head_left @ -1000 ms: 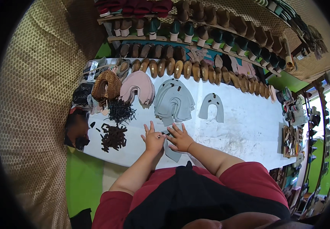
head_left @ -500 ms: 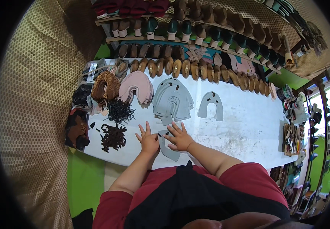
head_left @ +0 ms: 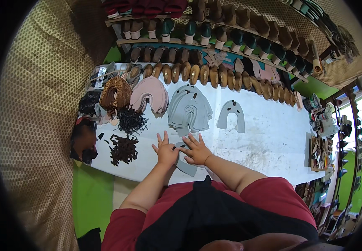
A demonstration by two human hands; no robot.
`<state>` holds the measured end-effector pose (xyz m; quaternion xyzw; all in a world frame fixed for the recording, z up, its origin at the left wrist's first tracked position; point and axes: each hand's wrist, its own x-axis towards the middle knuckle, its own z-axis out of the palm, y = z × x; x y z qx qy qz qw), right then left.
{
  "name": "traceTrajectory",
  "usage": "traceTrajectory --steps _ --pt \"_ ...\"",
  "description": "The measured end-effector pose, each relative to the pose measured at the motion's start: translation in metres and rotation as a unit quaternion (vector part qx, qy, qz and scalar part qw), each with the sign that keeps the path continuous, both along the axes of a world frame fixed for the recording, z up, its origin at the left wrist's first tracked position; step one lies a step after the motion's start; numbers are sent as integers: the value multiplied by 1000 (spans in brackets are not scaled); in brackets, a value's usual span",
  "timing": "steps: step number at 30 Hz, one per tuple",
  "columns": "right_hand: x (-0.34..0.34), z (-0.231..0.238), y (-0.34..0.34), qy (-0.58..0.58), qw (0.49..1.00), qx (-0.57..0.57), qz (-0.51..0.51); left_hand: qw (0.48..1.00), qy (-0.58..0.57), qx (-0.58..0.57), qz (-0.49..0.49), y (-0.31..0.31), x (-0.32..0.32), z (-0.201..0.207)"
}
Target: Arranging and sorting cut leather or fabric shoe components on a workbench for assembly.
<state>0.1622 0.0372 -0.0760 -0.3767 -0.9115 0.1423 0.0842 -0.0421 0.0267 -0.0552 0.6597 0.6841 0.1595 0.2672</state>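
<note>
My left hand [head_left: 167, 153] and my right hand [head_left: 198, 152] work close together over a grey, curved shoe-upper piece [head_left: 186, 168] at the table's near side. Both have fingers spread. Near the left thumb and the right index finger, a small dark strip shows; the hands partly cover it and the grey piece. Just beyond lies a fanned stack of grey U-shaped uppers [head_left: 189, 112], some bearing small dark strips. To its right, a single grey U-shaped upper [head_left: 231, 113] carries several dark strips.
A pile of short dark-brown strips [head_left: 123, 149] lies left of my hands, below a tangle of thin black strips [head_left: 130, 121]. Pink uppers [head_left: 149, 94] and leopard-print uppers [head_left: 116, 93] sit farther back. Wooden shoe lasts [head_left: 194, 74] line the far edge; a tool box [head_left: 320, 154] stands at right.
My left hand has shifted slightly right and up, bringing it nearer my right hand. The right hand has barely moved; the uppers around them lie as before.
</note>
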Motion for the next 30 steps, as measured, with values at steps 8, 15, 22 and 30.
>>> traceTrajectory --steps 8,15,22,30 --pt "2 -1 0 -14 1000 -11 9 998 -2 52 -47 -7 -3 10" --pt "9 -21 -1 135 990 3 -39 987 21 116 -106 -21 -9 13" --pt "7 -9 0 67 998 6 -11 994 18 85 -62 -15 -13 10" --pt "7 -11 0 85 996 39 -8 998 49 30 -3 0 2 14"
